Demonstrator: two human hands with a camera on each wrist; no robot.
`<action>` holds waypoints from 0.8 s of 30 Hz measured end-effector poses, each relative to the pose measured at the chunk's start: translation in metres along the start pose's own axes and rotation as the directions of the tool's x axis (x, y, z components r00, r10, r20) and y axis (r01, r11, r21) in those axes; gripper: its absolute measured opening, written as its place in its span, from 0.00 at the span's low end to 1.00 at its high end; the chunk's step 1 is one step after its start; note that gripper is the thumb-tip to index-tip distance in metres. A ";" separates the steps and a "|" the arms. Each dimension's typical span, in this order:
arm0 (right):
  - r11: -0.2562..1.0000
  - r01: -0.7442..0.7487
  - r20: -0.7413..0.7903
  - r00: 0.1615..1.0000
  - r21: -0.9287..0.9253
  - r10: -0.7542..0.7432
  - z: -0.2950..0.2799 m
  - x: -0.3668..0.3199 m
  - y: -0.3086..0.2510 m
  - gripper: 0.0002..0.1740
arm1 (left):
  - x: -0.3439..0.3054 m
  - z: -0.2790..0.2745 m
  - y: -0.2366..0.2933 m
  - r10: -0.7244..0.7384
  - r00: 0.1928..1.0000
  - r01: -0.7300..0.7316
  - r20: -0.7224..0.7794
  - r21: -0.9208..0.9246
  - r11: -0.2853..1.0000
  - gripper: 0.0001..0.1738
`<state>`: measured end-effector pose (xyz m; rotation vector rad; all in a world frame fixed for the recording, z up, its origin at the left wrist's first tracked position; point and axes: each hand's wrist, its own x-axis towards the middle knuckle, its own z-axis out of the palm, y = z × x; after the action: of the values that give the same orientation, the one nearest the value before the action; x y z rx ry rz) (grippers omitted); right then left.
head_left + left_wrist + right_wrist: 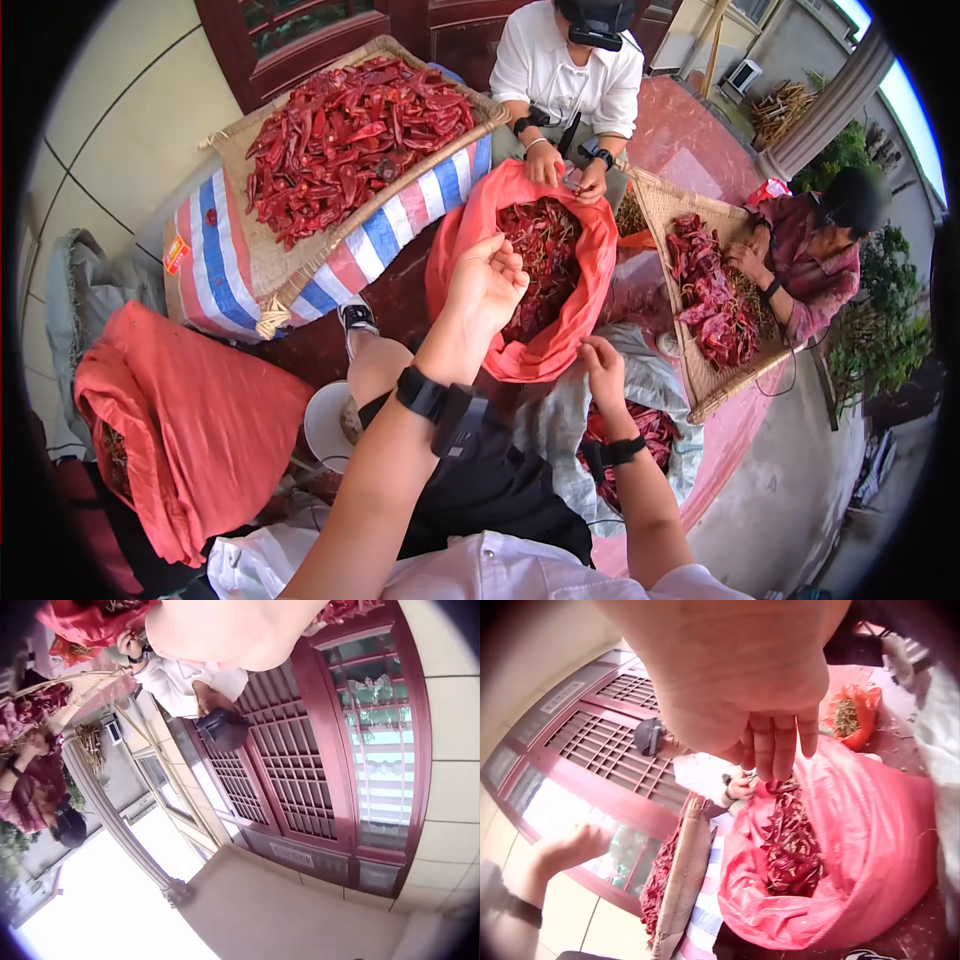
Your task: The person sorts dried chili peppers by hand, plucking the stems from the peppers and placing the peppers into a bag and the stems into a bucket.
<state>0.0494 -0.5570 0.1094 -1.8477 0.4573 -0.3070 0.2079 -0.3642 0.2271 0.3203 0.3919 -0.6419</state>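
Dried red peppers (545,262) lie in the open red sack (535,362). Over its left rim hangs the left hand (487,284), and near its near-right rim the right hand (604,370), both with fingers loosely bent, apparently empty. Handling seems paused; taking a pepper would call for reaching in and pinching.

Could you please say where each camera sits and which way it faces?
Head: on the head, facing forward-down at a round-mouthed red woven sack; both forearms, left grip and right grip show.
Left wrist: on that wrist, facing dark-red latticed wooden doors; left grip shows partly.
Right wrist: on that wrist, facing sack past right grip; left forearm shows.
Head and right wrist share the sack.
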 end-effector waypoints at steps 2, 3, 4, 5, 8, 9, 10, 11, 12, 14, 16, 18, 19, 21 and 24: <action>0.998 0.057 0.106 0.993 -0.006 -0.056 0.020 0.014 0.001 0.12 | 0.022 -0.029 0.003 -0.001 0.999 0.002 -0.051 0.016 1.000 0.06; 0.999 0.046 0.111 0.993 -0.015 -0.044 0.030 0.019 -0.003 0.12 | 0.031 -0.046 0.005 0.003 0.995 0.001 -0.100 0.040 0.999 0.06; 0.996 0.056 0.199 0.979 -0.072 -0.041 0.041 0.023 -0.007 0.13 | 0.035 -0.057 0.009 0.044 0.982 -0.028 -0.186 0.088 0.996 0.04; 0.990 0.070 0.286 0.958 -0.125 -0.032 0.049 0.028 -0.008 0.15 | 0.042 -0.065 0.010 0.038 0.979 -0.023 -0.198 0.079 0.997 0.04; 0.902 0.155 0.482 0.874 -0.404 0.066 0.073 0.053 0.026 0.20 | 0.038 -0.047 0.019 0.297 0.906 -0.242 -0.300 0.207 0.948 0.10; 0.901 0.153 0.487 0.870 -0.406 0.072 0.083 0.065 0.042 0.20 | 0.037 -0.042 0.023 0.296 0.904 -0.241 -0.308 0.203 0.949 0.10; 0.908 0.117 0.473 0.875 -0.403 0.097 0.091 0.077 0.062 0.21 | 0.036 -0.040 0.026 0.273 0.934 -0.234 -0.231 0.182 0.955 0.12; 0.912 0.080 0.460 0.879 -0.403 0.126 0.096 0.086 0.075 0.22 | 0.037 -0.041 0.027 0.247 0.957 -0.223 -0.154 0.158 0.962 0.15; 0.908 0.075 0.466 0.874 -0.413 0.140 0.099 0.097 0.080 0.22 | 0.040 -0.041 0.029 0.247 0.957 -0.224 -0.151 0.154 0.962 0.14; 0.860 0.043 0.349 0.923 -0.508 0.160 0.105 0.117 0.085 0.23 | 0.042 -0.034 0.033 0.254 0.951 -0.234 -0.175 0.124 0.964 0.12; 0.861 0.030 0.323 0.933 -0.508 0.159 0.109 0.127 0.089 0.22 | 0.044 -0.028 0.036 0.267 0.947 -0.251 -0.181 0.108 0.962 0.10; 0.884 -0.045 0.305 0.929 -0.465 0.208 0.113 0.138 0.111 0.24 | 0.045 -0.026 0.035 0.268 0.944 -0.251 -0.192 0.107 0.962 0.10; 0.884 -0.037 0.313 0.927 -0.466 0.204 0.116 0.141 0.122 0.24 | 0.045 -0.025 0.035 0.268 0.943 -0.250 -0.199 0.110 0.962 0.10; 0.926 -0.066 0.341 0.918 -0.372 0.202 0.124 0.141 0.146 0.26 | 0.051 -0.033 0.031 0.256 0.951 -0.240 -0.174 0.108 0.965 0.11; 0.923 -0.191 0.244 0.928 -0.335 0.281 0.131 0.126 0.150 0.31 | 0.051 -0.034 0.031 0.231 0.948 -0.202 -0.218 0.145 0.969 0.12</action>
<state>0.1937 -0.5448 -0.0761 -2.0697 0.5429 0.2130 0.2561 -0.3529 0.1794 0.5506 0.5356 -0.4130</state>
